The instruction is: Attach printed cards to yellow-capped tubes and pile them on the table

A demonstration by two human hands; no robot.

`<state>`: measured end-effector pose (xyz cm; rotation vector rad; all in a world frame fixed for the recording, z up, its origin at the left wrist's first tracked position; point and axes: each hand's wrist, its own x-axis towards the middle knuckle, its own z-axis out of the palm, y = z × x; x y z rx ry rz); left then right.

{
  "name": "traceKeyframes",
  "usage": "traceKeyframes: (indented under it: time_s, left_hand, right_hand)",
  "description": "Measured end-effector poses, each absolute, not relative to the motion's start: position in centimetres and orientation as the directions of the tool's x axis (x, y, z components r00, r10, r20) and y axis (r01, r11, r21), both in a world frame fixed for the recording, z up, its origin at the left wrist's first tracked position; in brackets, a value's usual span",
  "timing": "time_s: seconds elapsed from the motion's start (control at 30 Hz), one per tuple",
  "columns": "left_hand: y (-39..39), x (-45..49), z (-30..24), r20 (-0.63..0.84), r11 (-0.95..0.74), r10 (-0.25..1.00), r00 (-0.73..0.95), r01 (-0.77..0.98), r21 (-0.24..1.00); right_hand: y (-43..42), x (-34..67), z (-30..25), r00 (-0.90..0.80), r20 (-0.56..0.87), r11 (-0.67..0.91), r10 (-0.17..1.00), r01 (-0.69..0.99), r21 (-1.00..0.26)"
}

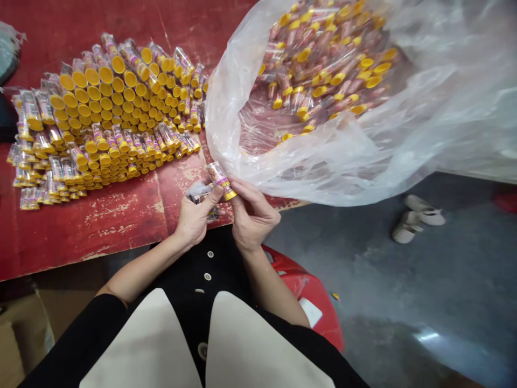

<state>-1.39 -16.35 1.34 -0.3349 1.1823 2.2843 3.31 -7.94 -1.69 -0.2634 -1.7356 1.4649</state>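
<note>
Near the front edge of the worktop point(121, 215), a slim tube point(218, 177) is pinched by the left hand point(195, 218) and the right hand point(253, 218) — its long axis slanted, its yellow cap point(230, 194) turned toward that edge, nearer the right hand.

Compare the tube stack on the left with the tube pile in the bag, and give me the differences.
Order: the stack is built in rows, yellow ends mostly facing the person; the pile lies jumbled, pointing many ways.
Place: the stack sits uncovered on the red table; the pile lies inside the translucent bag.
Shared: both show yellow-ended tubes.
</note>
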Motion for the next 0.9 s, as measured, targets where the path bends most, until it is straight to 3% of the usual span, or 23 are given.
traceKeyframes:
  time_s: [0.23,0.5,0.6,0.77,0.83,0.9]
  left_hand:
    - [-16.9,-2.0,1.2,-0.466,-0.507,0.278,-0.840,-0.540,0.671]
    - [-18.2,-5.6,-1.2,-0.536,-0.547,0.189,-0.823,-0.541,0.638]
    - [-19.6,-6.5,-2.4,-0.603,-0.567,0.127,-0.787,-0.557,0.607]
    - [-22.0,-6.6,-2.9,-0.619,-0.540,0.111,-0.777,-0.570,0.619]
    - [-22.6,-6.6,-3.1,-0.616,-0.520,0.108,-0.781,-0.572,0.634]
    - [-22.8,-6.6,-3.5,-0.624,-0.500,0.122,-0.772,-0.591,0.633]
  right_hand:
    - [-9.0,2.1,-2.4,-0.623,0.361,0.194,0.694,-0.321,-0.927]
    - [-9.3,-6.0,-5.9,-0.707,0.275,0.069,0.652,-0.306,-0.950]
    - [-10.7,-11.2,-6.1,-0.731,0.379,0.215,0.567,-0.313,-0.925]
    - [-7.9,-13.9,-4.8,-0.809,0.520,0.532,0.272,-0.324,-0.782]
    - [-2.3,-13.6,-4.9,-0.783,0.529,0.655,0.329,-0.214,-0.725]
    - [5.4,-13.7,-5.5,-0.720,0.504,0.756,0.477,0.043,-0.653]
